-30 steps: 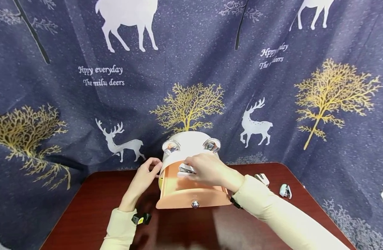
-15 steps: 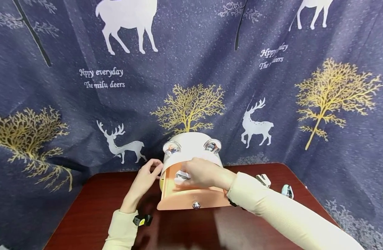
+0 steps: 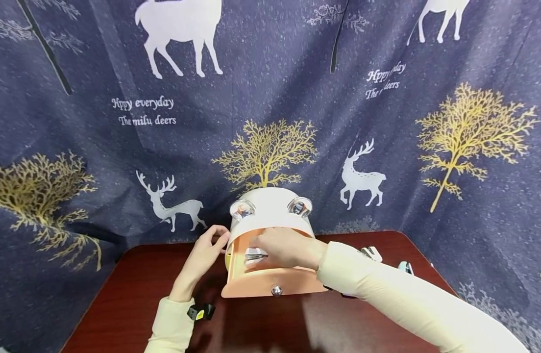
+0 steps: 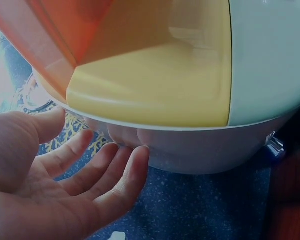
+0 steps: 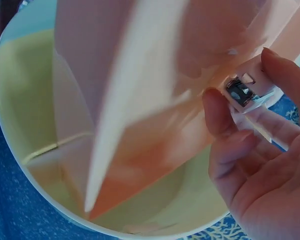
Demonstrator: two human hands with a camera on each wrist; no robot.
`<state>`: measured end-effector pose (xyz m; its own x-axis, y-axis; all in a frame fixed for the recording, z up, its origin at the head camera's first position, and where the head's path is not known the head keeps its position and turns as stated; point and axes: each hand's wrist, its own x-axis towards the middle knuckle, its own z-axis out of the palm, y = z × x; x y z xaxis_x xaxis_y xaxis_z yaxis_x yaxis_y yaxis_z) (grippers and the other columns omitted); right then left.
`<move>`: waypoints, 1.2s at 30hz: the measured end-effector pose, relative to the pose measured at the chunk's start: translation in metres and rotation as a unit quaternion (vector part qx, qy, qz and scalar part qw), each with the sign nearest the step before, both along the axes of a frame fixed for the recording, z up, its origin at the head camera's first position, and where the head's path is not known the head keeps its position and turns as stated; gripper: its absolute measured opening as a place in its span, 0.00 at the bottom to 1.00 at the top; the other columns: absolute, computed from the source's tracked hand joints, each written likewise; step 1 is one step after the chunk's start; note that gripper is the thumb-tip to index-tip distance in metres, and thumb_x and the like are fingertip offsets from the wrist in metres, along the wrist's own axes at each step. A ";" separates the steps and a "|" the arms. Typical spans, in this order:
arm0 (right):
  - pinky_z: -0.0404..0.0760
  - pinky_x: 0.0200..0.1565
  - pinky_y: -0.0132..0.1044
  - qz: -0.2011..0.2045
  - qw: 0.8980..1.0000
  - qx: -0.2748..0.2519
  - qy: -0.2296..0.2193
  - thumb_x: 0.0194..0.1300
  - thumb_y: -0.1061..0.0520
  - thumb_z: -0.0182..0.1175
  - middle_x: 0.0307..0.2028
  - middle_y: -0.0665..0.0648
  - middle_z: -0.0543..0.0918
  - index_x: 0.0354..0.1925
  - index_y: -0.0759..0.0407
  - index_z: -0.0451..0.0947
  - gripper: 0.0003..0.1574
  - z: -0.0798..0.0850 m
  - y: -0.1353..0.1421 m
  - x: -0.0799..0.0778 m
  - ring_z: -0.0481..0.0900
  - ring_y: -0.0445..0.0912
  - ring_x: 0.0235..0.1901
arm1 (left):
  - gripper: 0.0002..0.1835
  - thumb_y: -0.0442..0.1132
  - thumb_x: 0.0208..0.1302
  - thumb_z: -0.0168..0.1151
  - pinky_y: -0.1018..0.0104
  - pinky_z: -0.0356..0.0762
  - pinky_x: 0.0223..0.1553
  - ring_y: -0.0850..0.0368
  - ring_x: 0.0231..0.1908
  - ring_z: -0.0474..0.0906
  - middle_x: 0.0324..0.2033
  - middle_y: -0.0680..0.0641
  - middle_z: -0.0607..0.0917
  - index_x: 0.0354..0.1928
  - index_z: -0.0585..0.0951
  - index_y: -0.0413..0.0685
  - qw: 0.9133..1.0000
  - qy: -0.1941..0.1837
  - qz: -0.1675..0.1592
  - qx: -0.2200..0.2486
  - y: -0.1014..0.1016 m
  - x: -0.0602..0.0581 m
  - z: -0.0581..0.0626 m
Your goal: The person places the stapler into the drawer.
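Observation:
A small white stapler (image 3: 254,254) is pinched between the thumb and fingers of my right hand (image 3: 287,248), inside the pulled-out orange drawer (image 3: 248,289). In the right wrist view the stapler (image 5: 257,75) shows its dark metal end, close to the drawer's inner surface. The drawer belongs to a rounded white desktop organizer (image 3: 270,208) with yellow and mint drawer fronts lower down. My left hand (image 3: 204,253) is at the organizer's left side; in the left wrist view its loosely bent fingertips lie along the white outer wall (image 4: 195,145).
A white stapler (image 3: 373,253) and a mint stapler (image 3: 405,267), partly hidden by my sleeve, lie on the dark red table (image 3: 120,294) to the right. Two shiny round mirrors stick out from the organizer's top. A deer-print cloth (image 3: 270,88) hangs behind.
My right hand has moved the white stapler slightly left and lower into the drawer. My left hand stays at the organizer's side.

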<state>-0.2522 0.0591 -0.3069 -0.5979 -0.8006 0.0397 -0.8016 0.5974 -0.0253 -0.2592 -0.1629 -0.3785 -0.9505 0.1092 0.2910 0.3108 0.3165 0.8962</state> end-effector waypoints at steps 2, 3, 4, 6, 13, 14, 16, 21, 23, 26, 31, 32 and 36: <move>0.76 0.31 0.34 -0.003 1.000 0.009 0.008 0.61 0.35 0.64 0.24 0.40 0.75 0.35 0.46 0.78 0.19 0.000 -0.001 0.001 0.75 0.37 0.28 | 0.10 0.34 0.73 0.55 0.51 0.83 0.41 0.48 0.41 0.78 0.41 0.40 0.78 0.49 0.76 0.33 1.000 -0.004 -0.002 0.000 0.001 0.001 0.000; 0.77 0.32 0.35 -0.004 1.000 0.011 0.009 0.61 0.35 0.65 0.25 0.40 0.76 0.36 0.45 0.79 0.18 0.000 -0.001 0.001 0.77 0.37 0.30 | 0.10 0.34 0.73 0.55 0.50 0.83 0.41 0.49 0.41 0.78 0.41 0.40 0.78 0.49 0.76 0.33 1.000 -0.005 -0.002 -0.001 0.001 0.001 0.000; 0.78 0.34 0.35 -0.004 1.000 0.011 0.008 0.61 0.35 0.65 0.27 0.39 0.78 0.38 0.44 0.80 0.18 0.000 -0.001 0.001 0.77 0.37 0.31 | 0.10 0.34 0.73 0.55 0.50 0.83 0.41 0.50 0.41 0.78 0.41 0.40 0.78 0.49 0.76 0.33 1.000 -0.005 -0.001 -0.002 0.001 0.000 0.000; 0.79 0.35 0.36 -0.009 1.000 0.012 0.010 0.61 0.34 0.64 0.29 0.38 0.79 0.40 0.43 0.81 0.18 0.000 -0.002 0.001 0.78 0.37 0.34 | 0.10 0.33 0.73 0.55 0.49 0.83 0.41 0.51 0.40 0.78 0.41 0.40 0.78 0.48 0.76 0.32 1.000 0.001 0.001 -0.002 0.000 -0.001 0.000; 0.81 0.36 0.40 -0.018 0.999 0.031 0.023 0.63 0.33 0.61 0.34 0.38 0.82 0.45 0.40 0.81 0.19 -0.004 -0.003 0.001 0.81 0.39 0.38 | 0.11 0.39 0.73 0.56 0.56 0.84 0.39 0.51 0.42 0.78 0.43 0.40 0.78 0.50 0.77 0.38 1.000 0.000 0.009 0.009 -0.007 -0.022 -0.026; 0.81 0.36 0.40 -0.016 0.999 0.032 0.025 0.63 0.33 0.61 0.34 0.39 0.82 0.45 0.39 0.81 0.19 -0.004 -0.003 0.001 0.81 0.40 0.38 | 0.12 0.40 0.73 0.57 0.57 0.84 0.39 0.51 0.42 0.78 0.43 0.41 0.78 0.49 0.77 0.39 1.000 0.001 0.010 0.009 -0.008 -0.023 -0.028; 0.82 0.36 0.40 -0.010 0.999 0.032 0.027 0.63 0.34 0.61 0.35 0.39 0.83 0.46 0.39 0.81 0.18 -0.004 -0.003 0.001 0.82 0.40 0.38 | 0.11 0.40 0.73 0.57 0.59 0.84 0.38 0.50 0.42 0.78 0.42 0.41 0.78 0.49 0.77 0.39 1.000 0.004 0.012 0.008 -0.008 -0.023 -0.029; 0.81 0.37 0.41 -0.016 1.000 0.018 0.004 0.63 0.33 0.61 0.35 0.39 0.82 0.46 0.40 0.79 0.20 0.000 0.000 0.002 0.81 0.40 0.38 | 0.11 0.39 0.73 0.56 0.56 0.84 0.39 0.48 0.43 0.77 0.42 0.40 0.78 0.50 0.76 0.37 1.000 -0.001 0.012 0.000 -0.007 -0.023 -0.027; 0.81 0.37 0.41 -0.019 1.000 0.010 -0.013 0.63 0.32 0.60 0.34 0.39 0.81 0.48 0.40 0.78 0.22 0.003 0.002 0.002 0.80 0.39 0.38 | 0.11 0.37 0.73 0.55 0.55 0.83 0.39 0.47 0.43 0.77 0.42 0.40 0.78 0.50 0.76 0.36 1.000 -0.005 0.011 -0.005 -0.008 -0.023 -0.026; 0.79 0.35 0.39 -0.012 0.999 -0.007 -0.037 0.64 0.32 0.59 0.28 0.40 0.79 0.49 0.43 0.78 0.24 0.007 0.006 0.003 0.78 0.38 0.31 | 0.11 0.37 0.73 0.55 0.55 0.83 0.39 0.46 0.43 0.77 0.42 0.39 0.78 0.50 0.76 0.36 1.000 -0.008 0.010 -0.008 -0.008 -0.023 -0.025; 0.77 0.33 0.39 -0.006 0.998 -0.029 -0.061 0.68 0.39 0.59 0.27 0.42 0.77 0.53 0.48 0.77 0.22 0.012 0.017 0.005 0.76 0.39 0.28 | 0.12 0.40 0.73 0.56 0.60 0.83 0.38 0.48 0.43 0.77 0.43 0.40 0.78 0.49 0.76 0.38 1.000 0.001 0.008 -0.005 -0.009 -0.023 -0.026; 0.78 0.35 0.39 -0.009 0.998 -0.034 -0.061 0.69 0.41 0.59 0.29 0.43 0.79 0.54 0.49 0.76 0.21 0.012 0.020 0.006 0.77 0.39 0.31 | 0.12 0.41 0.73 0.56 0.61 0.83 0.38 0.48 0.43 0.77 0.43 0.40 0.78 0.49 0.76 0.39 1.000 0.004 0.007 -0.005 -0.009 -0.023 -0.026; 0.80 0.41 0.42 -0.026 0.996 -0.063 -0.061 0.70 0.44 0.59 0.37 0.52 0.85 0.58 0.53 0.76 0.24 0.015 0.031 0.011 0.82 0.45 0.35 | 0.12 0.41 0.73 0.57 0.61 0.83 0.37 0.48 0.42 0.78 0.42 0.40 0.78 0.49 0.76 0.39 1.000 0.014 0.004 -0.003 -0.011 -0.023 -0.028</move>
